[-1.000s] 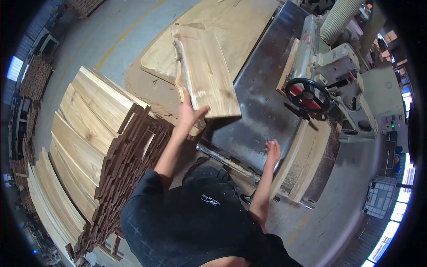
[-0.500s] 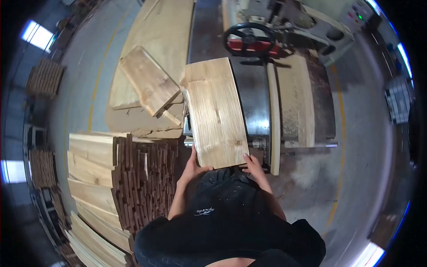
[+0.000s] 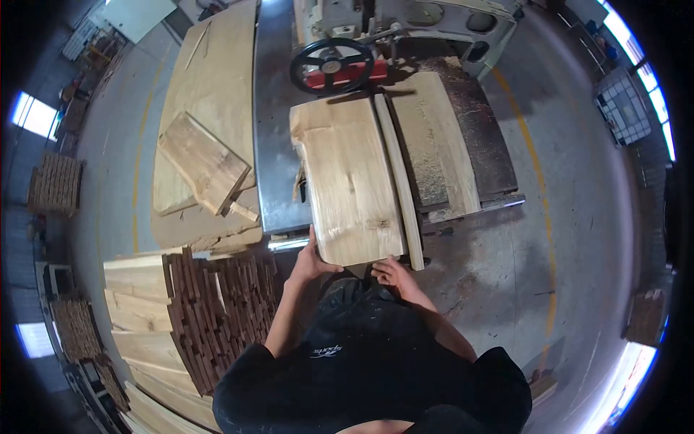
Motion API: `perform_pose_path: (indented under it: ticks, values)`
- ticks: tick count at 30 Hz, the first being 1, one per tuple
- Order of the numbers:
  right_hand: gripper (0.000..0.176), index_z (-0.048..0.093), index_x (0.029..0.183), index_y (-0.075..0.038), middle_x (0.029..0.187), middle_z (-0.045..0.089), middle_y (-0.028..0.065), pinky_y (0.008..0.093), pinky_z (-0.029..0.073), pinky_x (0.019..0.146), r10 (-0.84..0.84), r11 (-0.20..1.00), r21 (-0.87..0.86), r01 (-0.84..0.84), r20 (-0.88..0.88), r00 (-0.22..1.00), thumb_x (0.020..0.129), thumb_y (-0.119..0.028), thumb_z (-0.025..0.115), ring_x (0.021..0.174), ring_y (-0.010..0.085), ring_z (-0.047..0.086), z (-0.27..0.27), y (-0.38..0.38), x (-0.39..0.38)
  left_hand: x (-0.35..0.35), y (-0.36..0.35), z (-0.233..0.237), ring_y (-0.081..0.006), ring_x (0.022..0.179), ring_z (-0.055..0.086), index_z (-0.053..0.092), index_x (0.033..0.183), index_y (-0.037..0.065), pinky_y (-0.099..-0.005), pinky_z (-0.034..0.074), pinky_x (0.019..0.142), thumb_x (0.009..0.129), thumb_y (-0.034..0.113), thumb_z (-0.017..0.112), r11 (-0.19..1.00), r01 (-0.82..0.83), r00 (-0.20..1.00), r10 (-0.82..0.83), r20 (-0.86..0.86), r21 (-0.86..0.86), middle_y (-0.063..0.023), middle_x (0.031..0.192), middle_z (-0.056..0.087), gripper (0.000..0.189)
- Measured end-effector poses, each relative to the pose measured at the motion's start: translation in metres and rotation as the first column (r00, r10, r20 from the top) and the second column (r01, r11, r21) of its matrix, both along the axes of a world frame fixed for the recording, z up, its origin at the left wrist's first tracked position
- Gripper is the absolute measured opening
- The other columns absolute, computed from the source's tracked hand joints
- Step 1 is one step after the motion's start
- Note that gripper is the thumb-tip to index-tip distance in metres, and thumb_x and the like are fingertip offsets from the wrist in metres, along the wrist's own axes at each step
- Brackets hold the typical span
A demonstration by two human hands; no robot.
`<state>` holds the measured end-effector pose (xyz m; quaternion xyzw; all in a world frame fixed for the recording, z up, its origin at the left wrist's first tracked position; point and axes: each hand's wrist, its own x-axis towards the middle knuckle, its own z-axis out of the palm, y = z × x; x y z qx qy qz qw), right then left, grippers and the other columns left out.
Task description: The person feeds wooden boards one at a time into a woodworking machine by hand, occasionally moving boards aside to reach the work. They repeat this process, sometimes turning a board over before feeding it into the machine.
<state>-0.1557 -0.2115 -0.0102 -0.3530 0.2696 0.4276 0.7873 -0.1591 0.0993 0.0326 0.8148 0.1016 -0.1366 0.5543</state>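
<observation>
Our dark shirt (image 3: 369, 362) fills the foreground, and from it both forearms (image 3: 288, 307) reach forward, converging on the near end of one board (image 3: 347, 170). The board is broad and pale, with streaked grain and an uneven left edge; it lies over the metal table (image 3: 278, 192), just beside the long wooden strip (image 3: 400, 181), stretching away from us. Our left hand (image 3: 309, 265) holds its near left corner, thumb along the end; our right hand (image 3: 394, 275), fingers curled, meets that end near the right corner, though whether it grips we cannot tell. Just ahead of those fingers sits a small brown knot (image 3: 379, 223).
</observation>
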Motion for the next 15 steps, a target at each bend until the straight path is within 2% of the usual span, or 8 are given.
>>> perform_pose_path:
  ticks: [2,4,5,6,8,9,12,15]
  values:
    - [0.037,0.062,0.126,-0.002,0.118,0.071,0.0097,0.0303,0.058,0.079,0.004,0.994,-0.107,0.006,0.091,0.996,0.104,-0.033,0.061,0.097,0.0196,0.071,0.018,0.009,-0.002,0.017,-0.002,0.019,-0.0325,0.135,0.054,0.01,0.161,-0.004,-0.0372,0.046,0.109,0.043,0.039,0.104,0.997,0.009,1.0,-0.01,0.016,0.082,-0.0245,0.145,0.055,0.157]
    - [0.032,0.069,0.119,-0.003,0.107,0.075,0.0086,0.0331,0.058,0.076,0.269,0.875,-0.484,0.021,0.521,0.81,0.103,-0.03,0.063,0.088,0.0188,0.072,0.024,0.021,-0.002,0.037,-0.008,0.058,-0.0406,0.141,0.045,0.029,0.157,-0.005,-0.0446,0.044,0.11,0.033,0.051,0.102,0.838,0.132,0.97,0.002,-0.244,0.53,-0.0266,0.148,0.05,0.154]
    - [0.028,0.069,0.121,-0.003,0.116,0.072,0.013,0.038,0.057,0.085,0.456,0.772,-0.633,0.061,0.618,0.641,0.101,-0.021,0.064,0.101,0.024,0.071,0.038,0.024,0.007,0.038,-0.005,0.049,-0.0465,0.147,0.033,0.041,0.15,-0.006,-0.0542,0.035,0.113,0.028,0.062,0.096,0.736,0.102,0.995,-0.06,-0.085,0.669,-0.029,0.152,0.042,0.15]
    - [0.028,0.069,0.121,-0.003,0.116,0.072,0.013,0.038,0.057,0.085,0.455,0.774,-0.63,0.062,0.621,0.638,0.101,-0.021,0.064,0.101,0.024,0.071,0.051,0.028,0.017,0.042,0.001,0.04,-0.0465,0.147,0.033,0.041,0.15,-0.006,-0.0542,0.035,0.113,0.028,0.062,0.096,0.735,0.098,0.995,-0.059,-0.081,0.671,-0.029,0.152,0.042,0.15]
    - [0.032,0.068,0.122,0.0,0.137,0.061,0.0182,0.0437,0.05,0.101,0.772,0.53,-0.696,0.484,0.633,0.065,0.096,-0.018,0.068,0.124,0.0313,0.059,0.081,0.037,0.037,0.053,0.01,0.026,-0.0461,0.15,0.028,0.042,0.149,-0.006,-0.0612,0.025,0.117,0.029,0.068,0.093,0.595,-0.024,0.948,-0.241,0.207,0.803,-0.0288,0.155,0.038,0.149]
    - [0.049,0.06,0.134,0.0,0.152,0.043,0.0234,0.0467,0.039,0.115,0.862,0.421,-0.809,0.41,0.498,0.096,0.091,-0.019,0.072,0.144,0.0398,0.037,0.08,0.04,0.042,0.061,0.018,0.011,-0.0463,0.151,0.026,0.04,0.15,-0.007,-0.0624,0.024,0.117,0.031,0.07,0.092,0.63,-0.02,0.939,-0.254,0.23,0.776,-0.0287,0.158,0.035,0.15]
    - [0.066,0.048,0.146,-0.001,0.161,0.026,0.0276,0.0506,0.036,0.117,0.959,0.201,-0.898,0.391,0.261,0.108,0.09,-0.026,0.074,0.15,0.0463,0.025,0.079,0.056,0.049,0.085,0.032,0.003,-0.0455,0.153,0.023,0.037,0.151,-0.009,-0.0637,0.023,0.117,0.032,0.07,0.092,0.779,0.006,0.949,-0.201,0.242,0.627,-0.0278,0.162,0.031,0.152]
    - [0.078,0.039,0.152,-0.001,0.165,0.014,0.0312,0.0557,0.032,0.118,0.971,0.138,-0.945,0.296,0.188,0.146,0.09,-0.033,0.073,0.152,0.0512,0.016,0.075,0.07,0.063,0.107,0.043,0.002,-0.0442,0.154,0.02,0.031,0.153,-0.01,-0.0646,0.021,0.118,0.034,0.073,0.09,0.756,0.02,0.957,-0.205,0.208,0.654,-0.0276,0.164,0.026,0.157]
